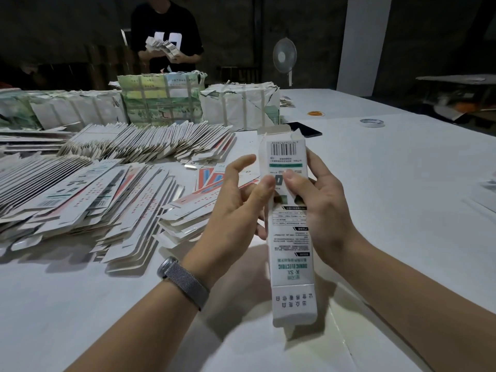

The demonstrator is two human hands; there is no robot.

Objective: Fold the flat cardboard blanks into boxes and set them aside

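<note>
Cardboard box [288, 210], centre frame, squared up with end flaps unclosed, pinched between left hand [236, 208] and right hand [319, 210] above tabletop [402, 170]. Flat blanks [88, 191] heaped at left: most work remaining, probably.

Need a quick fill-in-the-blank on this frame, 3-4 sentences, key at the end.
1. The box is held by ____ hands at once, off the table.
2. The wristband sits on the ____ wrist.
3. The loose flat blanks are spread on the person's ____ side.
4. The printed barcode sits near the box's ____ end, away from the person.

Missing words: both; left; left; far
</note>
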